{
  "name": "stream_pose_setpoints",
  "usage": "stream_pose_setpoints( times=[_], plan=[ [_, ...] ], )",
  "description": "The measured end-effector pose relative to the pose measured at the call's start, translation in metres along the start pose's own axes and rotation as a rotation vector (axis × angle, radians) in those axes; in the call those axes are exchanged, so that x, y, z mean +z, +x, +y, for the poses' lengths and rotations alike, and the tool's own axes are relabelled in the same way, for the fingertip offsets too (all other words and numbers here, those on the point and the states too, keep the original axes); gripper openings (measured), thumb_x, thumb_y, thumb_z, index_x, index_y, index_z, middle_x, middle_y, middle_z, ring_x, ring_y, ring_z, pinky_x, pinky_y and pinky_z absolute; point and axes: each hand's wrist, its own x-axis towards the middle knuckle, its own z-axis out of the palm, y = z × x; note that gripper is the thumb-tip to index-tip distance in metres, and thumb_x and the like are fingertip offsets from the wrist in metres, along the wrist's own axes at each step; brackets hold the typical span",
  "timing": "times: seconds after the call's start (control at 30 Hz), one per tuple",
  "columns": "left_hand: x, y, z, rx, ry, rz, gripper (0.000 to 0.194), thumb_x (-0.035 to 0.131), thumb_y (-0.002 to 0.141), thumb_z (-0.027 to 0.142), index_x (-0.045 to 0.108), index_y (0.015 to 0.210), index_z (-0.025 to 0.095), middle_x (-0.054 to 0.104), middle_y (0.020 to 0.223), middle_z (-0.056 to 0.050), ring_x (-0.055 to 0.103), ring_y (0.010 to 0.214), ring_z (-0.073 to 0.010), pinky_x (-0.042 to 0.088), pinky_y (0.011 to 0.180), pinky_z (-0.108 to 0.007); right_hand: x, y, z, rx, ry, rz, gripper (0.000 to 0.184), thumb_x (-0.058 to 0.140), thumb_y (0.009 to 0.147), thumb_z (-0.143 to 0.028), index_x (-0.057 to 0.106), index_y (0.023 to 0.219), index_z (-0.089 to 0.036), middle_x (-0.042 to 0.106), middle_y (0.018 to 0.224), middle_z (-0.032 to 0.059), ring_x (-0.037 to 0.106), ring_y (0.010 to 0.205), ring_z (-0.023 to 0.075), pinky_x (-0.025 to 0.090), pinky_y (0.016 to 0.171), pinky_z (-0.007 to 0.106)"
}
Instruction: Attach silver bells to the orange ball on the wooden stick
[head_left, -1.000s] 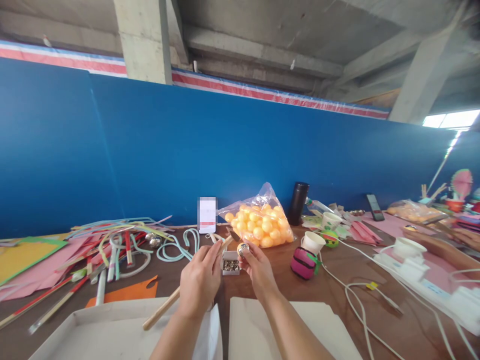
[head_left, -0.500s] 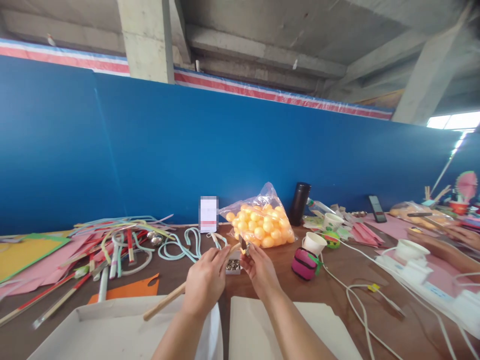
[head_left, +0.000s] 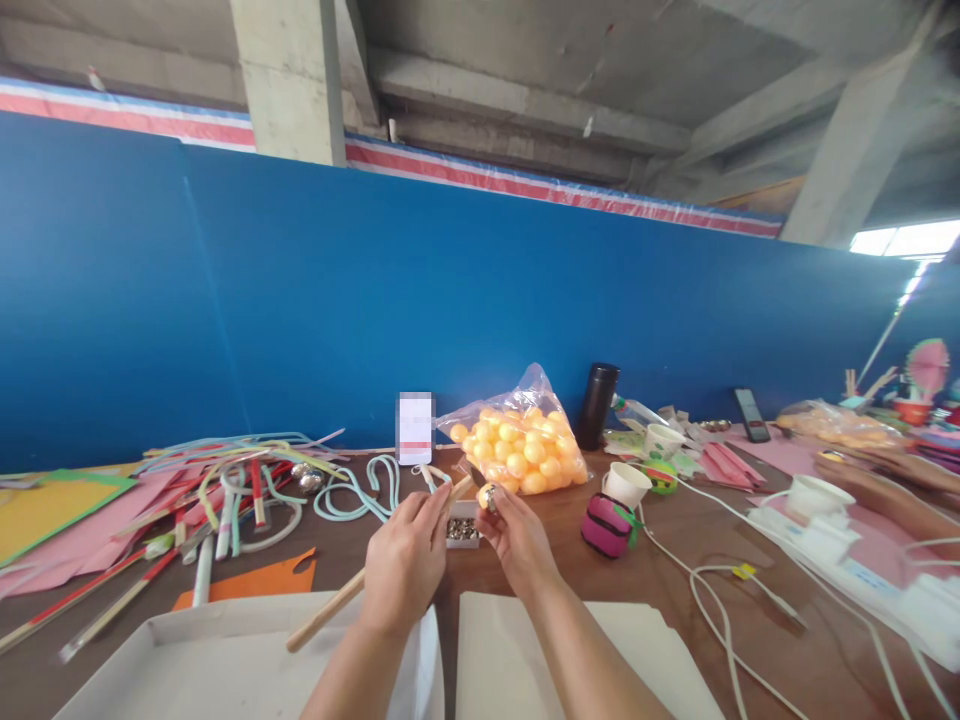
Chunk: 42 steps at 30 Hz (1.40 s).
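My left hand (head_left: 405,550) is closed around a wooden stick (head_left: 326,610), which slants from the lower left up toward my right hand. A dark piece shows at the stick's upper end; I cannot tell what it is. Between the fingertips of my right hand (head_left: 517,535) is a small orange ball (head_left: 489,497) with shiny silvery bits on it. The stick's dark end is close to the ball; whether they touch is unclear. Just behind and between my hands sits a small white box (head_left: 463,540) of little metallic pieces.
A clear bag of orange balls (head_left: 525,455) lies behind my hands, beside a phone (head_left: 415,430). Coloured strips and tubes (head_left: 240,485) pile up at left. A paper cup (head_left: 628,485), magenta pouch (head_left: 607,525) and white cables (head_left: 712,590) lie right. Another person's hands (head_left: 885,475) are far right.
The dark end of the stick has shifted up and left off the ball, so more of the ball shows. My left hand has moved slightly left.
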Motion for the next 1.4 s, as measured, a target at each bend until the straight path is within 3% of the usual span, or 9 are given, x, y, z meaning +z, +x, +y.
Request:
stream_pose_setpoints(
  times=[0.23,0.43,0.57,0.73,0.9,1.03,1.17,1.4],
  plan=[
    [0.0002,-0.0014,0.0015,0.052,-0.025,-0.066,0.032,0.043,0.089,0.026,0.057,0.118,0.027,0.065,0.089,-0.002,0.061,0.074,-0.0123,0.043,0.06,-0.021,0.0023,-0.0017,-0.0021,0.025,0.023,0.013,0.03,0.076,0.068,-0.03,0.066,0.091,-0.015,0.066,0.078,0.002,0.064,0.067,0.0134,0.057,0.061,0.024],
    [-0.0027,0.0011,0.0026,-0.006,-0.041,0.058,0.032,0.044,0.089,0.025,0.057,0.118,0.025,0.065,0.093,-0.004,0.062,0.079,-0.0128,0.043,0.061,-0.021,0.0038,-0.0029,-0.0041,0.019,-0.009,0.01,0.03,0.076,0.067,-0.034,0.066,0.09,-0.017,0.065,0.075,0.0003,0.062,0.065,0.0123,0.055,0.056,0.022],
    [-0.0002,0.0001,0.0027,0.043,-0.026,-0.009,0.031,0.044,0.089,0.026,0.059,0.116,0.027,0.065,0.087,-0.002,0.061,0.073,-0.0125,0.041,0.058,-0.022,0.0036,-0.0027,-0.0036,0.013,-0.032,0.025,0.032,0.076,0.067,-0.036,0.066,0.091,-0.017,0.065,0.076,0.0006,0.061,0.064,0.0114,0.054,0.055,0.021],
    [-0.0002,-0.0002,0.0022,-0.013,-0.04,0.057,0.031,0.044,0.089,0.025,0.058,0.117,0.026,0.065,0.091,-0.003,0.061,0.076,-0.012,0.041,0.061,-0.021,0.0029,-0.0022,-0.0027,-0.003,-0.028,0.012,0.03,0.075,0.069,-0.036,0.066,0.089,-0.016,0.064,0.073,0.0006,0.061,0.064,0.0113,0.055,0.056,0.021],
    [0.0018,-0.0012,0.0004,0.032,-0.024,-0.023,0.032,0.043,0.089,0.026,0.058,0.117,0.028,0.065,0.086,-0.002,0.06,0.072,-0.0127,0.04,0.057,-0.022,0.0037,-0.0018,-0.0021,0.008,-0.025,0.031,0.032,0.076,0.067,-0.035,0.066,0.09,-0.016,0.066,0.075,0.0014,0.062,0.064,0.0124,0.056,0.057,0.022],
    [0.0038,-0.0024,0.0002,0.0,-0.037,0.007,0.033,0.044,0.089,0.026,0.057,0.119,0.026,0.065,0.088,-0.003,0.061,0.073,-0.0127,0.041,0.059,-0.022,0.0043,-0.0019,-0.0028,-0.007,-0.028,0.028,0.032,0.076,0.067,-0.036,0.067,0.09,-0.015,0.066,0.072,0.0013,0.062,0.063,0.0122,0.056,0.058,0.021],
    [0.0044,-0.003,0.0007,0.044,-0.018,-0.037,0.032,0.044,0.088,0.025,0.058,0.117,0.027,0.065,0.086,-0.003,0.061,0.073,-0.0128,0.041,0.057,-0.022,0.005,-0.0016,-0.0034,0.017,-0.032,0.057,0.034,0.078,0.065,-0.036,0.067,0.089,-0.015,0.066,0.072,0.0016,0.062,0.062,0.0124,0.057,0.057,0.022],
    [0.0059,-0.0039,0.0025,0.019,-0.035,0.022,0.032,0.044,0.088,0.026,0.059,0.117,0.027,0.065,0.086,-0.003,0.06,0.074,-0.0126,0.041,0.059,-0.021,0.0034,-0.0003,-0.0022,0.016,-0.03,0.054,0.033,0.077,0.066,-0.037,0.067,0.087,-0.014,0.065,0.07,0.0017,0.062,0.062,0.0123,0.056,0.058,0.022]
  ],
)
